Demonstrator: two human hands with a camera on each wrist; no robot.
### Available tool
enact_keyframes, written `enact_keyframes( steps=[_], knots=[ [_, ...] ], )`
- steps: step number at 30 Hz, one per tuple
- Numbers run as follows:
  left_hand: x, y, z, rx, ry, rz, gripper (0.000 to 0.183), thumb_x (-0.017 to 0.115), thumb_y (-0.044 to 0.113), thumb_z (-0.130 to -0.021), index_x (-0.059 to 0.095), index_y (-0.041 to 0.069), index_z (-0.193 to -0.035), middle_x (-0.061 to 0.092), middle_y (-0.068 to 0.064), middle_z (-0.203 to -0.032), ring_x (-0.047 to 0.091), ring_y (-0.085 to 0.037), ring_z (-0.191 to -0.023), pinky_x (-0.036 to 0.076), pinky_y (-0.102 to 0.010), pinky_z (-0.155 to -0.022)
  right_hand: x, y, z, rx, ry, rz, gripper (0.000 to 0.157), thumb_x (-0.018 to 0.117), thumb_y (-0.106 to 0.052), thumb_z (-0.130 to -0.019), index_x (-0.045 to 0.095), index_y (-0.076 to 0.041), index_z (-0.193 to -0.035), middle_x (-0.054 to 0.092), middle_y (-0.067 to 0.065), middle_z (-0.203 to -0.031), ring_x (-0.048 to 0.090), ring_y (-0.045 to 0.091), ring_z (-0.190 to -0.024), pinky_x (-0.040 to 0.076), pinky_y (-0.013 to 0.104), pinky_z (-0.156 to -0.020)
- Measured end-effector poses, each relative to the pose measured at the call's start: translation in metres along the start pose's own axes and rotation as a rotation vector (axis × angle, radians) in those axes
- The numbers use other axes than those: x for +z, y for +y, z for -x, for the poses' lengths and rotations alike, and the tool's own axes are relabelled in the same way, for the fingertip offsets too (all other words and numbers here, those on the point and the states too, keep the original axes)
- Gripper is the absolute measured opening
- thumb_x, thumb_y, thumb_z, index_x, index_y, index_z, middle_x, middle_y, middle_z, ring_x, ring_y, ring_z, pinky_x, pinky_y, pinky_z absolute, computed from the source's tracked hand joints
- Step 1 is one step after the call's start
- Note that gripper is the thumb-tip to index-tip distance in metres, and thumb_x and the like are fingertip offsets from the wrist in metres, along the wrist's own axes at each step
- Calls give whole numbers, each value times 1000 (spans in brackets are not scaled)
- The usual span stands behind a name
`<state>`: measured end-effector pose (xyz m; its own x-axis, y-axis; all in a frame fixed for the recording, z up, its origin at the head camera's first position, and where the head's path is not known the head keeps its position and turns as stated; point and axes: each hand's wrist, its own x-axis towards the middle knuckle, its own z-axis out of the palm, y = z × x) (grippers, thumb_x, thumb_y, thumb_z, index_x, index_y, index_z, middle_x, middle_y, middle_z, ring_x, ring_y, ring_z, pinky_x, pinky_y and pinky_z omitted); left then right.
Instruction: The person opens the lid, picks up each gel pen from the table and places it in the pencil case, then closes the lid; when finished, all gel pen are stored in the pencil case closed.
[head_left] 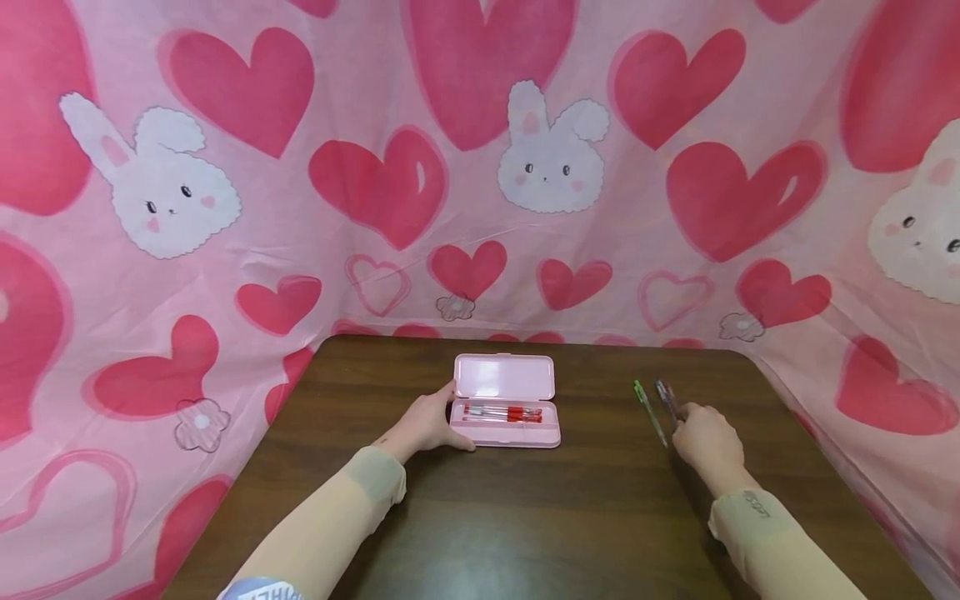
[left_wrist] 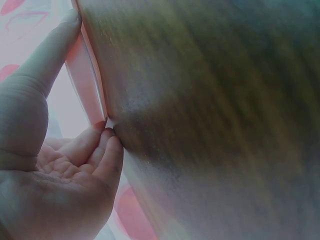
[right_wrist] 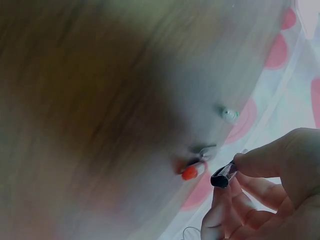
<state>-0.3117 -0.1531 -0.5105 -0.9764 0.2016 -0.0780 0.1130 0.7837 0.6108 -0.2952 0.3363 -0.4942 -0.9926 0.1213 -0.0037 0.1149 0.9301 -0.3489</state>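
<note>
An open pink pencil case [head_left: 504, 435] lies on the table with its lid [head_left: 504, 377] tipped back. Several clear pens with red grips [head_left: 517, 414] lie in its rear compartment. My left hand [head_left: 426, 423] holds the case's left end, thumb at the front corner and fingers toward the back. Over to the right, my right hand [head_left: 711, 440] pinches a clear pen with a black end [right_wrist: 223, 176] between thumb and fingers. Just beyond it on the table is a red-ended pen [right_wrist: 194, 171]. Left of that hand lies a green pen [head_left: 649, 412].
The dark wooden table [head_left: 480, 517] runs back to a pink cloth [head_left: 480, 225] printed with hearts and rabbits, which hangs behind it and at both sides.
</note>
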Motion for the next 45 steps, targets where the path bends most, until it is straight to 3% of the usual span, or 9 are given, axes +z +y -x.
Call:
enact_keyframes(
  steps=[12,22,34,45],
  knots=[
    [1,-1,-1,-4,-3,14,131,104,51,-69,32,24,-174,59,-8,-164,57,-33,-148,45,-62,-127,8,-26,2,-83,79,6,35,59,-18,-103,71,-2,-132,69,30,-120,69,57,-106,57,72,-80],
    [-1,1,0,-5,-6,16,129,104,50,-69,33,26,-174,59,-8,-164,57,-34,-148,46,-63,-126,13,-56,1,-183,156,16,34,63,-15,-101,73,-3,-131,69,33,-137,68,59,-121,58,73,-91],
    [-2,2,-1,8,5,4,129,105,51,-68,35,25,-173,61,-8,-162,58,-34,-146,46,-62,-126,25,-90,-5,-309,193,12,31,68,-13,-101,76,-1,-129,75,22,-116,73,43,-103,61,63,-91],
    [-2,3,0,8,9,-18,131,105,52,-67,34,22,-173,61,-10,-161,57,-36,-148,45,-63,-126,34,-128,-5,-381,210,2,27,72,-13,-101,79,-4,-125,77,22,-118,74,46,-108,61,65,-93]
  ],
)
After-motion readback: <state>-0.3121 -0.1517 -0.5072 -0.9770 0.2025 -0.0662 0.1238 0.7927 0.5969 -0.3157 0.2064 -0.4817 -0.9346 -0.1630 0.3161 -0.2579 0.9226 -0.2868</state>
